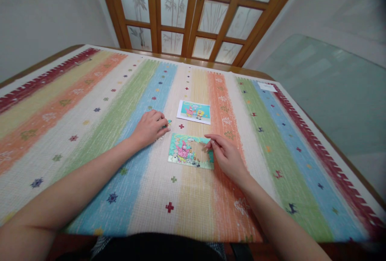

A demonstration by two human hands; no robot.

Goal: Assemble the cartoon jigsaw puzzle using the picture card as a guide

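A partly assembled jigsaw puzzle (182, 152) of cartoon figures lies in front of me, with a bare brown gap in its middle and right. Over its right edge is my right hand (224, 154), its index finger reaching out and its thumb against the other fingers; whatever may be between them is too small to make out. To the left of the puzzle, my left hand (150, 126) rests with curled fingers on some loose puzzle pieces (169, 122), which it partly covers. A printed reference picture (195, 111) of the same cartoon scene lies just beyond the puzzle.
A striped, patterned tablecloth (173, 208) covers the table. A small white paper (267, 87) lies near the far right corner. Behind the table stand wooden doors (187, 15) with frosted panes, and a pale glass-like panel (325, 92) is at the right.
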